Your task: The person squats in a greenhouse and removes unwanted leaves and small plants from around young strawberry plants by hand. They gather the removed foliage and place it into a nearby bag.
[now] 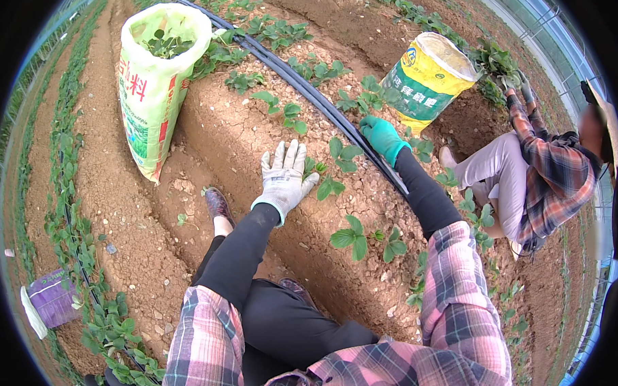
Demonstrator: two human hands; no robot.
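Observation:
My left hand [284, 179], in a whitish glove, lies palm down with fingers spread over the soil ridge [214, 118]. Its thumb is beside a small strawberry plant [330, 187], part of which the hand covers. My right hand [384, 138], in a teal glove, is curled beside several black irrigation hoses [312, 93] that run along the ridge. Whether its hidden fingers hold a leaf, a hose or nothing cannot be seen. Another strawberry plant [352, 237] grows nearer to me, right of my left forearm.
A pale green woven sack [149, 100] with leafy plants inside stands ahead left. Ahead right stands a yellow and green sack [425, 82]. A person [549, 171] crouches at right, gloved hands on a bunch of leafy plants [497, 64]. A purple sack [55, 299] lies far left, beyond a furrow.

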